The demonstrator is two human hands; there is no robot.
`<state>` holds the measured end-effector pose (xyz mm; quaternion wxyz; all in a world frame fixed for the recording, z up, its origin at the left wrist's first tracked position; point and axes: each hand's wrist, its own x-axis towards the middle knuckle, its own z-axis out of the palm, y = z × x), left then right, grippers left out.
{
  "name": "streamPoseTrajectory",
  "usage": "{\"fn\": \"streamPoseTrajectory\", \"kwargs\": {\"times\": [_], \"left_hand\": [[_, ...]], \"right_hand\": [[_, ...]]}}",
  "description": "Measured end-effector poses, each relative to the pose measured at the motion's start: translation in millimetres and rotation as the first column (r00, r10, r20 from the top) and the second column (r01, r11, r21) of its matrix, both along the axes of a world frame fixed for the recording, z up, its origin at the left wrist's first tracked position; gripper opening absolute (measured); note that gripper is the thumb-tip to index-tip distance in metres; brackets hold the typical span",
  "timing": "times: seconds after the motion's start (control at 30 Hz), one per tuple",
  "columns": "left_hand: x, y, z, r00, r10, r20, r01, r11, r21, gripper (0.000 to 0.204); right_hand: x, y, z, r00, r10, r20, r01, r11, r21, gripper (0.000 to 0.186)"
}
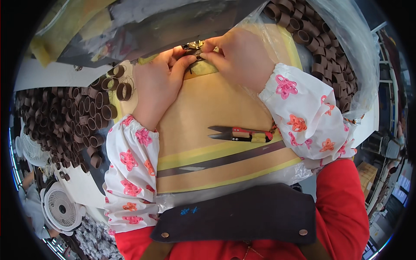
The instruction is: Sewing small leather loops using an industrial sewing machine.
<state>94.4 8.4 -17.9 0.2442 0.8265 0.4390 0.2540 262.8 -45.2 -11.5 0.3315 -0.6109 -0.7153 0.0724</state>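
At the far middle of the work surface, both hands meet under the sewing machine [147, 32], beside its lit metal presser foot [197, 45]. My left hand [158, 80] is closed, with thumb and forefinger pinched at a small dark brown strip [198, 53]. From the other side, my right hand [242, 56] pinches the same strip between thumb and finger. Most of that strip is hidden by the fingers and the machine. Nearer to me, thread snips [240, 134] with dark blades and red and yellow handles lie on the tan board [208, 104].
Brown strip loops [65, 125] are heaped at the left; a few single loops [124, 91] lie by my left wrist. More loops [331, 60] fill a clear plastic bag [362, 52] at the right. A white fan [62, 208] stands at lower left.
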Motion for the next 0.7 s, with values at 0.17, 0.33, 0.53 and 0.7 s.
{"fn": "streamPoseTrajectory", "kwargs": {"times": [0.17, 0.33, 0.53, 0.7], "left_hand": [[8, -5, 2, 0.999, -0.042, -0.003, 0.042, 0.999, 0.005, 0.021], [7, -6, 0, 0.999, -0.041, 0.009, 0.041, 0.997, 0.058, 0.023], [1, -20, 6, 0.998, -0.019, -0.057, 0.035, 0.955, 0.296, 0.020], [-39, -32, 8, 0.995, -0.020, -0.097, 0.058, 0.913, 0.404, 0.018]], "right_hand": [[8, -7, -1, 1.000, -0.012, -0.009, 0.012, 0.999, 0.030, 0.013], [7, -7, -8, 0.999, 0.026, -0.041, -0.023, 0.996, 0.081, 0.013], [-5, -11, -5, 0.989, 0.052, -0.139, -0.052, 0.999, 0.002, 0.017], [4, -24, 18, 0.996, 0.010, -0.086, -0.014, 0.999, -0.046, 0.016]]}}
